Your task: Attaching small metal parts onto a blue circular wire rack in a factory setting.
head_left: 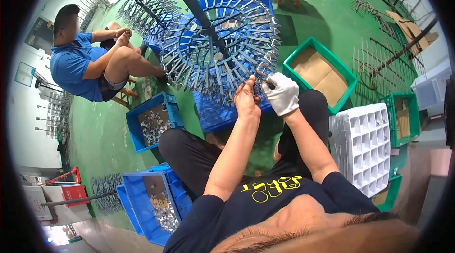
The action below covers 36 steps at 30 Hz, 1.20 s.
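A round, tiered metal rack on an upright pole stands in front of me, its many spokes tipped with small shiny metal pieces. Both hands are at its near right rim. My left hand is bare, with fingers curled and thumb pressed in a pinch by the spoke ends. Close beside it, my right hand wears a white glove. Its fingers are closed at the same rim, near a small bent metal piece. What lies between the fingertips of either hand is too small and covered to name.
Blue bins with small metal parts stand at my left. On the right are a green crate lined with cardboard and stacked white compartment trays. A person in blue sits on a stool at the left; more racks stand beyond.
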Available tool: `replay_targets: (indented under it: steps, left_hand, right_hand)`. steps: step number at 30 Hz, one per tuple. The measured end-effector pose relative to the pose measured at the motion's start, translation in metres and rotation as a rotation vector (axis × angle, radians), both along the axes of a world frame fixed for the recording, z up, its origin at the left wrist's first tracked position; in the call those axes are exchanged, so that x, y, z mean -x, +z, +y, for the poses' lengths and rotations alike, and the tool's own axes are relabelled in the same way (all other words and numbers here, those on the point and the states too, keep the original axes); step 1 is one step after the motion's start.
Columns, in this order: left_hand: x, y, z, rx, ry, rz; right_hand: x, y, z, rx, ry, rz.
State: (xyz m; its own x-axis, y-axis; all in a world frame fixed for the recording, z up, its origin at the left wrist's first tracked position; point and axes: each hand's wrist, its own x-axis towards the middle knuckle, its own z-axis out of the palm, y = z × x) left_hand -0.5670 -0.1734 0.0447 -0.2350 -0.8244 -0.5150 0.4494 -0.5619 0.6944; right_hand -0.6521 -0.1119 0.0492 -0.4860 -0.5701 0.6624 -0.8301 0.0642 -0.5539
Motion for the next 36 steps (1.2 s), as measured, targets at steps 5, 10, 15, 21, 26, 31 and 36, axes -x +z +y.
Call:
replay_targets:
  steps: [5,10,15,21,26,31,36]
  left_hand:
    - [0.001,-0.001,-0.002,-0.019,0.007,-0.011]
    - [0.002,-0.003,-0.005,-0.043,0.005,-0.008]
    - [0.000,0.000,-0.002,-0.055,0.000,-0.050]
    - [-0.024,0.004,0.012,-0.142,-0.093,0.150]
    - [-0.060,-0.011,0.012,-0.214,-0.263,0.482]
    - [-0.076,-0.018,0.016,-0.158,-0.408,0.702]
    - [-0.082,-0.015,0.018,-0.153,-0.442,0.711]
  right_hand:
    - [0.001,0.005,-0.001,-0.011,0.009,-0.003]
    - [0.002,0.006,-0.001,-0.021,0.005,0.009]
    - [0.001,0.009,-0.001,-0.059,-0.024,0.019]
    - [-0.008,0.017,0.013,-0.052,-0.028,-0.003]
    - [-0.017,0.024,0.032,-0.159,0.209,-0.156]
    - [-0.032,0.023,0.042,-0.314,0.444,-0.297]
    - [-0.036,0.021,0.040,-0.373,0.456,-0.256]
